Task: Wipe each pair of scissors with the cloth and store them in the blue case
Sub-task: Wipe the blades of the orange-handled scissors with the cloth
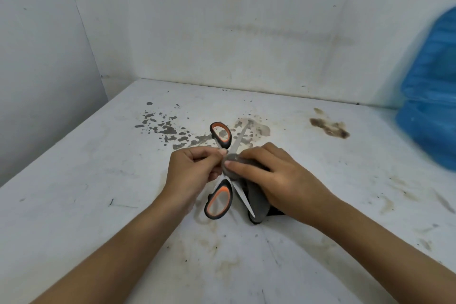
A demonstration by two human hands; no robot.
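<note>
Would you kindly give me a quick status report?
Left hand grips open scissors near pivot. Right hand presses grey cloth on blade. Blue case far right, path unobstructed.

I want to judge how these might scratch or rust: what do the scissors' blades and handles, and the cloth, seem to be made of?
The scissors: blades look like bare metal, pale grey with a smooth sheen. Handles look like moulded plastic, dark shell with orange lining that may be rubbery. The cloth: soft dark grey fabric, matte, folding under the right hand; weave too blurred to tell.

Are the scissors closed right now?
No, the scissors are spread wide open in an X, with the cloth at the pivot.
</note>
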